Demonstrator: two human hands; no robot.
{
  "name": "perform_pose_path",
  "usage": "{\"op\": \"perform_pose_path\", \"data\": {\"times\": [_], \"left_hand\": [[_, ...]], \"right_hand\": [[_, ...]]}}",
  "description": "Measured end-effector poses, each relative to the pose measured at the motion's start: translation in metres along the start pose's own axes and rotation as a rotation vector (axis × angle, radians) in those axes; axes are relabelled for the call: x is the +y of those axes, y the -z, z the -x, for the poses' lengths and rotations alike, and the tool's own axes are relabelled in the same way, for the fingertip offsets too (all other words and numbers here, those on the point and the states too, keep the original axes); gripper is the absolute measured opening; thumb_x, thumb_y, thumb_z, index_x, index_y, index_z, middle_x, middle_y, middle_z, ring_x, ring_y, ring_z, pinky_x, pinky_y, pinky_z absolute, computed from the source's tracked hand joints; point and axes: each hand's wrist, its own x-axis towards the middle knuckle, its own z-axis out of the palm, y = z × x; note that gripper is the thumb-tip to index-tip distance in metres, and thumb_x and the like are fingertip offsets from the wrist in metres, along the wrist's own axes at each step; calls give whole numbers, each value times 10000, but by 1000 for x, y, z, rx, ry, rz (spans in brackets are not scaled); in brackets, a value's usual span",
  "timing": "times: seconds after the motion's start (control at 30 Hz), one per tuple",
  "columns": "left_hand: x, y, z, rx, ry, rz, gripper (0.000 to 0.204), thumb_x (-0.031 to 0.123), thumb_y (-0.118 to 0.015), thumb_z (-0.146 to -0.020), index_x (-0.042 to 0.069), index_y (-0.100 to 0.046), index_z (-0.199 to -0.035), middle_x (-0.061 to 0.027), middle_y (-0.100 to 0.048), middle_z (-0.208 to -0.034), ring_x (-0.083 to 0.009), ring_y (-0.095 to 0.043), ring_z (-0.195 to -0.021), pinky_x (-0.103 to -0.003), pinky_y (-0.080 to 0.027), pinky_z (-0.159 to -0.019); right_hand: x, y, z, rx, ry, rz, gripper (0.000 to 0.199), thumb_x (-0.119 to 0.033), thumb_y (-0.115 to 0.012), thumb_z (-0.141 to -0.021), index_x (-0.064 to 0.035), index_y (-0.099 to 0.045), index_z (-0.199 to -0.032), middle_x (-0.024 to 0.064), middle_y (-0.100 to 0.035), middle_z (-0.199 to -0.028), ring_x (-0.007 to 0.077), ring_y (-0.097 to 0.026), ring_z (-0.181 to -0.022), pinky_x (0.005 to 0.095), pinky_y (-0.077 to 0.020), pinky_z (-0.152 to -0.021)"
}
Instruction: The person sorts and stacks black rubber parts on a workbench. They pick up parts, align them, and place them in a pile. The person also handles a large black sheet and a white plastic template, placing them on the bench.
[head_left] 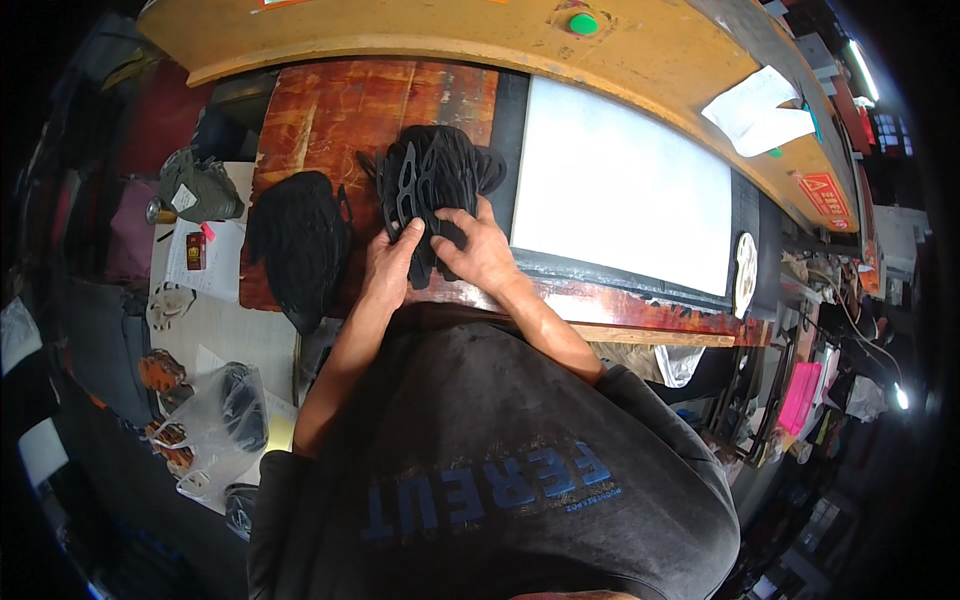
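A thick bundle of black cut-out pieces (pixel 415 165), thin and floppy with slots through them, is held upright over the reddish-brown board (pixel 330 100). My left hand (pixel 393 262) grips its near left side, with the thumb on the front and the other fingers hidden behind. On the near right side, my right hand (pixel 476 248) is closed on the same bundle, thumb and forefinger pressed against the pieces. A second pile of similar black pieces (pixel 298 245) lies on the board's left edge, apart from my left hand.
Overhead at the far side runs a yellow machine beam (pixel 420 35) with a green button (pixel 583 23). A white cutting pad (pixel 620 185) lies right of my hands. Left stand a grey-green bag (pixel 203 187) and a clear plastic bag (pixel 215 440). A white oval piece (pixel 745 272) lies far right.
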Motion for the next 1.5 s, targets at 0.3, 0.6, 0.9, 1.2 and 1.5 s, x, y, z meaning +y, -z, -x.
{"op": "perform_pose_path", "data": {"times": [0.3,0.6,0.9,1.2,1.5], "left_hand": [[0,-3,1,34,-2,-29,211,234,-719,-1020,52,-719,-1126,2,-707,-975,-82,-644,-807,-277,-549,-693],[1,8,8,-87,9,118,237,137,-621,-991,-3,-683,-1172,-58,-699,-1048,-157,-681,-814,-314,-584,-740],[-3,14,6,-118,2,-27,152,84,-633,-1008,13,-715,-1114,-27,-718,-988,-106,-678,-829,-287,-585,-725],[-18,5,6,36,-59,-87,157,147,-658,-1033,44,-721,-1134,39,-674,-948,-56,-603,-810,-231,-505,-714],[-25,21,12,-183,-70,23,342,67,-607,-996,-15,-628,-1327,-42,-674,-1148,-121,-628,-1022,-280,-527,-897]], "right_hand": [[-2,-2,1,90,-91,-90,559,-68,-627,-865,-141,-622,-1419,370,-437,-1477,550,-557,-1268,496,-497,-1091],[8,-2,-2,152,164,-65,507,-110,-704,-848,-137,-689,-1354,345,-400,-1542,533,-562,-1292,485,-504,-1102],[9,1,-1,31,84,-32,431,-318,-824,-855,-89,-760,-1215,327,-466,-1488,507,-605,-1250,471,-521,-1078],[-3,-2,1,133,-76,-191,519,-57,-595,-926,-101,-612,-1443,377,-451,-1474,552,-486,-1357,487,-434,-1155],[14,-4,-3,110,87,-159,361,-115,-682,-903,-98,-731,-1260,319,-505,-1426,498,-562,-1286,451,-483,-1112]]}}
